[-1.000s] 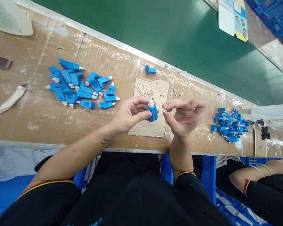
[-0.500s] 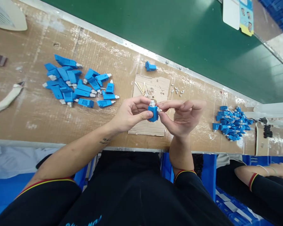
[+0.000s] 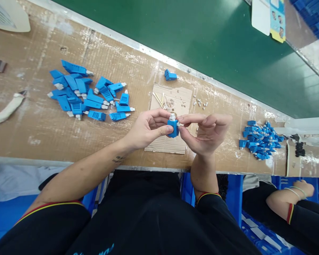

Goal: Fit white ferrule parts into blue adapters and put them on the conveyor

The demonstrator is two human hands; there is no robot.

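My left hand (image 3: 147, 130) is closed round a small blue plastic part (image 3: 172, 132), thumb on its near face. A whitish block-like tip (image 3: 172, 117) points up from the part. At its right side, the thumb and index finger of my right hand (image 3: 206, 134) pinch a tiny white piece (image 3: 178, 124) that touches the blue part; its exact shape is too small to make out. Both hands are above a piece of cardboard (image 3: 164, 146) with cotton swabs (image 3: 158, 100) on it. Several small white pieces (image 3: 199, 102) lie just beyond my right hand.
Blue parts with whitish tips (image 3: 93, 100) lie spread at the left; a denser pile of blue parts (image 3: 262, 140) is at the right. One blue part (image 3: 171, 75) sits near the back edge. A wrapped-handle blade (image 3: 8, 109) lies far left. A co-worker's arm (image 3: 284, 200) shows at lower right.
My hands keep nearly the same hold, the right fingers a little closer against the blue part's side. At the lower right, the co-worker's forearm and hand have shifted slightly.
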